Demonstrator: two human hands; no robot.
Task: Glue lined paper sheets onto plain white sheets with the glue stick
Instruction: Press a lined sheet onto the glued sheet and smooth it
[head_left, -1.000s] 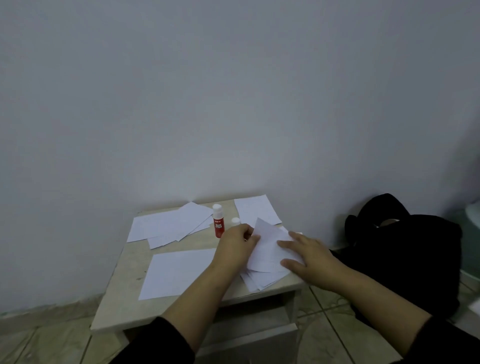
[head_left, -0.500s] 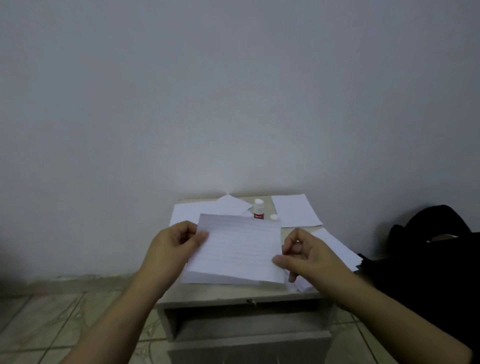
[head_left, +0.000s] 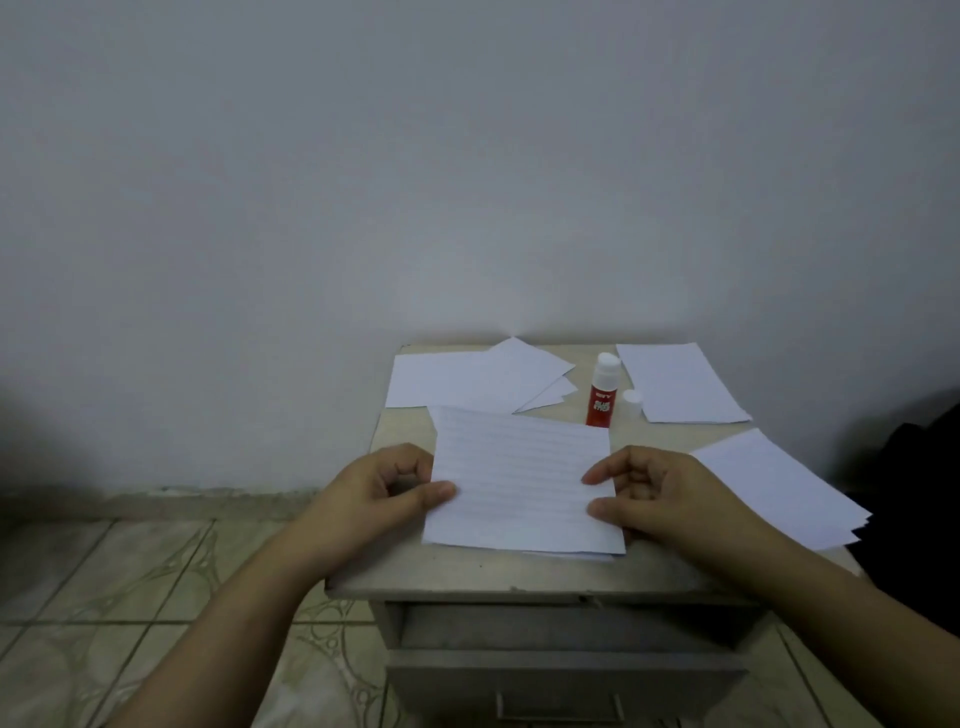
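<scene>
A lined paper sheet (head_left: 519, 483) lies over a plain white sheet (head_left: 597, 554) whose edge shows beneath it at the front of the small table (head_left: 467, 577). My left hand (head_left: 379, 493) pinches the lined sheet's left edge with the thumb on top. My right hand (head_left: 660, 493) pinches its right edge. The red glue stick (head_left: 601, 392) stands upright behind the sheet, uncapped, with its white cap (head_left: 632, 401) beside it.
Loose white sheets (head_left: 467, 382) lie at the table's back left, one sheet (head_left: 680, 384) at the back right, and a stack of sheets (head_left: 779, 493) at the right edge. A dark bag (head_left: 914, 493) sits right of the table. A drawer (head_left: 566, 680) stands slightly open below.
I took a lined sheet from the right stack and brought it between both hands over the plain sheet at the front. The camera view shifted left, then closer.
</scene>
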